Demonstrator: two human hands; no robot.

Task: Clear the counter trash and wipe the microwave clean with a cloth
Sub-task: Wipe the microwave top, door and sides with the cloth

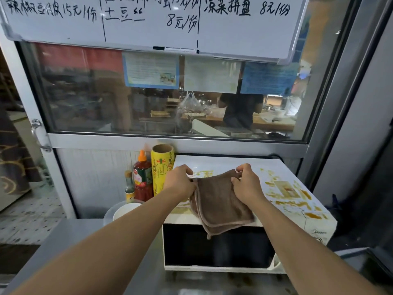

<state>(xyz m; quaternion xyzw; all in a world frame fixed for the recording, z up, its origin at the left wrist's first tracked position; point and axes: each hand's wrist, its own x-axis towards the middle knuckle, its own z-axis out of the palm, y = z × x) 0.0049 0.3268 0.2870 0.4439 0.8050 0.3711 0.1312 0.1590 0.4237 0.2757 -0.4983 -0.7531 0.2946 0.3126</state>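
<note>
Two hands, left and right, pinching brown cloth over stained microwave

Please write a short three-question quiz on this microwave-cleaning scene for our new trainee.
1. True or false: both hands grip the brown cloth.
2. Which part of the microwave shows yellow-orange stains: A) the dark door, B) the white top, C) the power cord?
3. Fill in: the yellow roll stands to the ____ of the microwave.

Key: 1. True: the left hand and right hand each pinch an upper corner. 2. B. 3. Left.
</note>
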